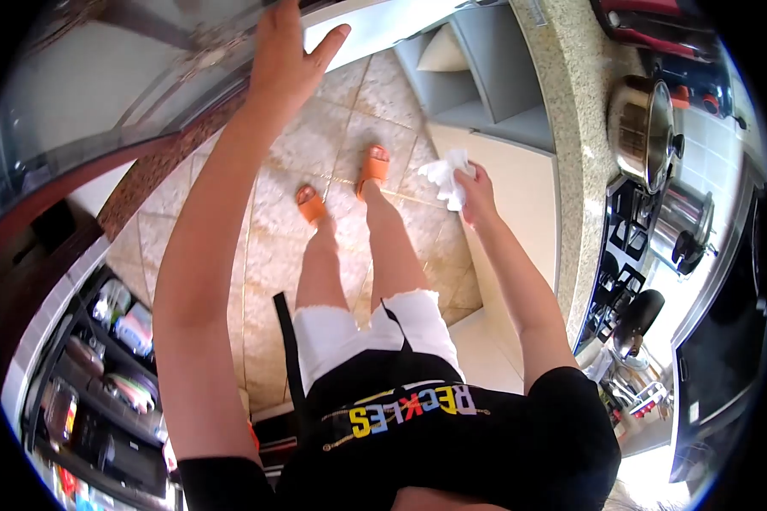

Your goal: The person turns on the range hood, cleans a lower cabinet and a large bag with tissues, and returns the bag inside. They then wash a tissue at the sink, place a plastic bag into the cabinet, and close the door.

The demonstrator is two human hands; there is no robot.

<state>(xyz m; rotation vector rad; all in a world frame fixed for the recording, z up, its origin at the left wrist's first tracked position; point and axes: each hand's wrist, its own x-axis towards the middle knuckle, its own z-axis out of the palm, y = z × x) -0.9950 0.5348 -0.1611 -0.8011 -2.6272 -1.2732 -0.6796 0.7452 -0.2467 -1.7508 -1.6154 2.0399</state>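
Observation:
My left hand [283,49] is raised at the top of the view, beside the edge of a white panel [362,36]. Its thumb stands apart from the other fingers, some of which run out of view, and nothing shows in it. Lower and to the right, my right hand [479,194] pinches a crumpled white tissue [448,179] between thumb and fingers. The tissue hangs above the tiled floor, next to a pale cabinet front [510,175].
An open cabinet [520,81] holds a cream item [443,51]. On the right counter [575,128] are a lidded pot [643,128], a steel pot [680,223] and a stove [626,230]. A rack [102,383] with packages stands lower left.

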